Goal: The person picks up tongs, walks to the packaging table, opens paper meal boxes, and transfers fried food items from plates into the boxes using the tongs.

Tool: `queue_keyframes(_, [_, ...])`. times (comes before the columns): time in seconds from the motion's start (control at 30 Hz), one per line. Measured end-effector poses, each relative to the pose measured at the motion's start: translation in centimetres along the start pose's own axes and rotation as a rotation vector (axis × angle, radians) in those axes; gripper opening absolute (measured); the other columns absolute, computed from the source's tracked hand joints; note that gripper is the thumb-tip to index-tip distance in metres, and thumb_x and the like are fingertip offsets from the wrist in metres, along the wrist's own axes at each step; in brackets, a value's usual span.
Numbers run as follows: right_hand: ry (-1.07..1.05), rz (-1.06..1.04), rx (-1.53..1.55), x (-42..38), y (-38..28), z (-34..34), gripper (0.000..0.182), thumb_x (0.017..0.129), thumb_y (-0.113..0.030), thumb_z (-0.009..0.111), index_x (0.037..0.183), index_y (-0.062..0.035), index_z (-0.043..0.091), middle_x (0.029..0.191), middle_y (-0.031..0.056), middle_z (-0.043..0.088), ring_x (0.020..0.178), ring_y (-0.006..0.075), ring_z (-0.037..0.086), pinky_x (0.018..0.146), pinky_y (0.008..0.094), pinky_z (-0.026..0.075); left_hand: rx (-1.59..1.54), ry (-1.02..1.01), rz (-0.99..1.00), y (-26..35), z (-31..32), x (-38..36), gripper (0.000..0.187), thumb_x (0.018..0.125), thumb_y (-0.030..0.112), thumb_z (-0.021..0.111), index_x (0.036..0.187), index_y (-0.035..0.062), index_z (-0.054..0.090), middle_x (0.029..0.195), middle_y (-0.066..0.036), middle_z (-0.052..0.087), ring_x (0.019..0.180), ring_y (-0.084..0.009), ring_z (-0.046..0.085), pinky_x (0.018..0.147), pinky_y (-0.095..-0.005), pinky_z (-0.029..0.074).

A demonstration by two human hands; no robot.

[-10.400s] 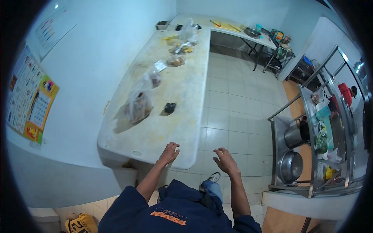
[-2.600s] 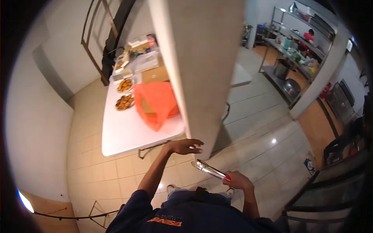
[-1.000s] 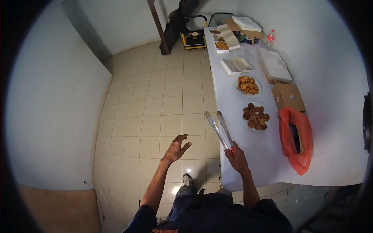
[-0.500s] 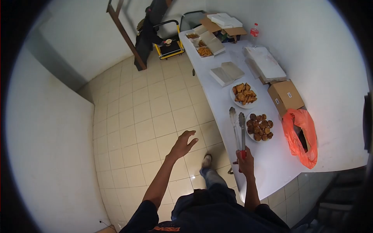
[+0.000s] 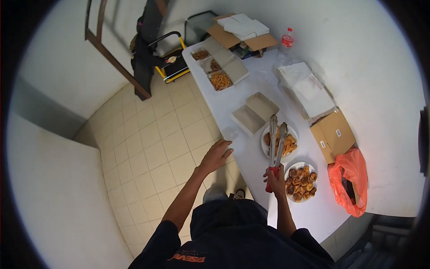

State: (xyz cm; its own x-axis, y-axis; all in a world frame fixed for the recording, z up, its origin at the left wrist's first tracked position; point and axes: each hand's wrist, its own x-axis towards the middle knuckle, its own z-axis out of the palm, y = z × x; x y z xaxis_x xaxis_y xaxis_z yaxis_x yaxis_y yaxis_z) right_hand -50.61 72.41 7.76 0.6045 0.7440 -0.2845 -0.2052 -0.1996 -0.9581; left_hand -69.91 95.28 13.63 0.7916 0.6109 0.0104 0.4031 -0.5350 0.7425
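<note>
My right hand [image 5: 277, 183] is closed round the red handle of the metal tongs [image 5: 279, 143]. Their two arms stand a little apart, over the plate of fried pieces [image 5: 290, 144], and nothing shows between the tips. My left hand [image 5: 216, 157] is by the table's left edge, fingers apart and holding nothing. Nearer me lies a plate of round browned pieces [image 5: 301, 181]. Beyond the tongs an opened box [image 5: 248, 120] stands on the white table [image 5: 242, 154], its inside bare.
Three opened boxes with food [image 5: 220, 81] stand at the far left of the table. Along the wall are a carton [image 5: 264, 41], a bottle [image 5: 286, 41], wrapped white boxes [image 5: 307, 89], a brown box [image 5: 336, 134] and a red plastic bag [image 5: 351, 181]. A yellow-framed trolley [image 5: 174, 67] stands beyond.
The view has shifted forward along the table. My right hand has carried the tongs from beside the round pieces to over the fried pieces. My left hand has come to the table's edge.
</note>
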Motion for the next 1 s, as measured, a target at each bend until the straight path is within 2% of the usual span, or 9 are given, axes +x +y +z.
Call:
queue_keyframes(0.03, [0.033,0.024,-0.085,1.0,0.2,-0.3,0.029,0.095,-0.013,0.058,0.116,-0.0049,0.04,0.099,0.0102,0.06,0.083,0.0176,0.067,0.059,0.031,0.058,0.005,-0.01,0.018,-1.0,0.1,2.2,0.035,0.102,0.024,0.059,0.127,0.0008,0.06,0.125,-0.016,0.062,0.118,-0.0345,0.059,0.102,-0.0421,0.047])
queue_keyframes(0.17, [0.254,-0.064,-0.348,4.1,0.3,-1.1,0.026,0.09,-0.014,0.062,0.111,-0.0064,0.047,0.067,0.0014,0.056,0.048,0.0129,0.056,0.044,0.0288,0.048,0.06,-0.129,0.135,-5.1,0.1,10.9,0.031,0.099,0.016,0.058,0.125,0.0,0.061,0.125,-0.016,0.061,0.119,-0.0335,0.058,0.102,-0.0416,0.047])
queue_keyframes(0.2, [0.272,0.129,-0.268,4.4,-2.0,-0.5,0.028,0.089,-0.017,0.062,0.111,-0.0062,0.048,0.066,0.0021,0.054,0.047,0.0118,0.053,0.043,0.0288,0.047,0.094,-0.148,0.174,-6.2,0.1,13.0,0.029,0.098,0.015,0.057,0.123,0.0003,0.061,0.126,-0.015,0.061,0.12,-0.0325,0.057,0.102,-0.0414,0.048])
queue_keyframes(0.27, [0.386,0.261,-0.241,5.7,-4.0,0.6,0.037,0.087,-0.016,0.063,0.119,-0.0029,0.049,0.073,0.0044,0.058,0.051,0.0143,0.056,0.047,0.0295,0.049,0.133,-0.215,0.22,-7.9,0.0,16.6,0.028,0.097,0.013,0.057,0.121,-0.0001,0.061,0.127,-0.015,0.06,0.122,-0.0317,0.056,0.103,-0.0411,0.047])
queue_keyframes(0.5, [0.583,0.241,-0.485,8.8,-5.3,4.2,0.04,0.087,-0.023,0.068,0.117,-0.0015,0.054,0.085,0.0121,0.067,0.059,0.0202,0.063,0.052,0.0378,0.052,0.229,-0.533,0.397,-12.5,3.4,24.3,0.037,0.096,0.02,0.061,0.127,0.0002,0.059,0.134,-0.016,0.057,0.133,-0.0327,0.048,0.11,-0.041,0.044])
queue_keyframes(0.63, [0.6,0.36,-0.428,8.3,-6.5,5.1,0.038,0.087,-0.024,0.07,0.114,-0.0022,0.054,0.081,0.0106,0.065,0.058,0.02,0.062,0.052,0.037,0.052,0.326,-0.642,0.418,-14.7,5.2,24.4,0.05,0.095,0.027,0.063,0.136,0.0002,0.053,0.147,-0.019,0.048,0.143,-0.0368,0.038,0.115,-0.0448,0.039])
queue_keyframes(0.73, [0.585,0.341,-0.414,8.0,-4.9,4.5,0.036,0.087,-0.023,0.071,0.112,-0.0027,0.055,0.078,0.0092,0.064,0.056,0.019,0.06,0.05,0.0357,0.05,0.396,-0.574,0.401,-15.8,6.6,22.3,0.054,0.093,0.032,0.066,0.135,-0.0003,0.055,0.151,-0.02,0.043,0.142,-0.0408,0.037,0.116,-0.0498,0.035])
queue_keyframes(0.83, [0.541,0.234,-0.466,7.9,-4.4,4.1,0.035,0.086,-0.021,0.071,0.111,-0.0038,0.054,0.079,0.0076,0.063,0.054,0.0164,0.058,0.047,0.0338,0.048,0.419,-0.565,0.296,-16.4,8.4,19.5,0.055,0.099,0.031,0.057,0.145,0.0024,0.046,0.161,-0.022,0.028,0.148,-0.0452,0.026,0.117,-0.057,0.032])
queue_keyframes(1.0, [0.273,0.174,-0.511,6.9,-2.8,1.2,0.052,0.085,-0.017,0.074,0.128,-0.003,0.05,0.085,0.0084,0.064,0.055,0.0158,0.06,0.053,0.0317,0.05,0.434,-0.443,-0.003,-13.2,10.5,14.0,0.059,0.1,0.032,0.055,0.149,0.0039,0.042,0.161,-0.023,0.024,0.147,-0.0484,0.024,0.113,-0.0653,0.031])
